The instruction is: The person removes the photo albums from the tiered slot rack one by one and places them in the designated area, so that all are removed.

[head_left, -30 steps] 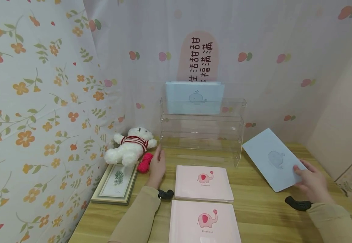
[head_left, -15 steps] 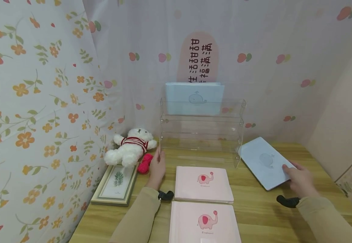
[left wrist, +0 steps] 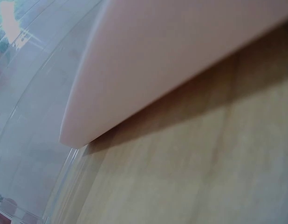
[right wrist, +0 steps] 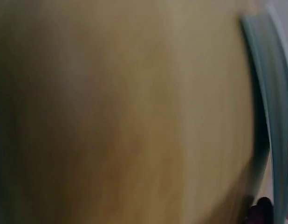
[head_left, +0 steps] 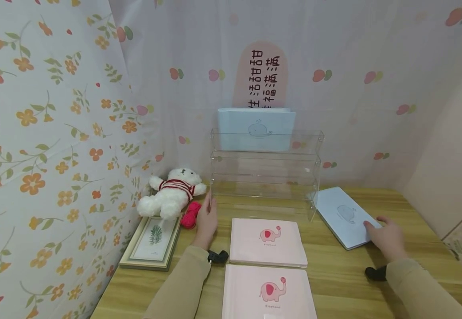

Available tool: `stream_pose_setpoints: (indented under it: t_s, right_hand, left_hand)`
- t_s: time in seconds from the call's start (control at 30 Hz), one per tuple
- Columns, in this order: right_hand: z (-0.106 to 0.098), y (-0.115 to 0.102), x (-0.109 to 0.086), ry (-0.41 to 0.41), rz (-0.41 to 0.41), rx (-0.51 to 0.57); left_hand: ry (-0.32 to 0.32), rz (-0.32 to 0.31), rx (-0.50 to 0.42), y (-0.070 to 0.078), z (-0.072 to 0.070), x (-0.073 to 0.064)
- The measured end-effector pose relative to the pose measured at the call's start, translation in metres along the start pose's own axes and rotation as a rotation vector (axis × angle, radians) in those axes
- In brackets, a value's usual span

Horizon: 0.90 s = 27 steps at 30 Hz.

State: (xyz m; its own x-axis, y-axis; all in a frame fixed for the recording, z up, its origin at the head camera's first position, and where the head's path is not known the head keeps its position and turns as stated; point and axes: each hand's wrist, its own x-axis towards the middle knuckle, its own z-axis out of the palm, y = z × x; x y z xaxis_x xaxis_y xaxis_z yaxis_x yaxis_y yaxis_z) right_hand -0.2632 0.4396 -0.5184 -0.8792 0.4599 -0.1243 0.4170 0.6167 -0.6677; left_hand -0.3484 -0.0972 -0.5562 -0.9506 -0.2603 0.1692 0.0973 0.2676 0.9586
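My right hand [head_left: 388,239] pinches the near right edge of a light-blue photo album [head_left: 342,217] with a whale drawing. The album lies at a slant, low at the table, right of a clear acrylic rack [head_left: 264,188]. Its page edge [right wrist: 274,112] shows in the right wrist view, fingertips on either side. My left hand [head_left: 207,221] holds the front edge of the rack's left side panel. Blue whale albums [head_left: 256,130] stand in the rack's top tier. Two pink elephant albums [head_left: 268,241] lie before the rack; a pink album edge [left wrist: 172,60] fills much of the left wrist view.
Left of the rack lie a white teddy bear [head_left: 175,192] in a striped top, a red yarn bundle [head_left: 191,215] and a framed leaf picture [head_left: 151,243]. A patterned curtain [head_left: 47,133] borders the wooden table [head_left: 346,283] on the left and another hangs behind.
My right hand has moved left and down, bringing the blue album from a raised, tilted pose to low at the table beside the rack. My left hand stays at the rack.
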Motion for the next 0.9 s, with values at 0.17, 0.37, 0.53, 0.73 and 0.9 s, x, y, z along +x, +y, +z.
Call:
stream_pose_setpoints:
  t_s: [0.17,0.37,0.53,0.73,0.9]
  right_hand:
    - [-0.009,-0.005,0.002,-0.062,-0.115,-0.292]
    - [-0.013,-0.048,-0.009,0.08,-0.363,-0.296]
    - [-0.008,-0.118,-0.021,0.317,-0.655,-0.152]
    - [-0.003,-0.192,-0.032,0.407,-0.838,-0.012]
    - [-0.005,-0.236,-0.035,0.328,-0.841,0.02]
  left_hand:
    - [0.005,-0.009,-0.002,-0.002,-0.001,0.001]
    - [0.004,-0.036,0.004,-0.005,-0.003,-0.001]
    - [0.007,-0.026,0.008,-0.003,-0.003,-0.001]
    - [0.001,-0.021,0.003,0.0,-0.002,-0.001]
    - [-0.005,-0.022,0.019,0.0,0.0,0.0]
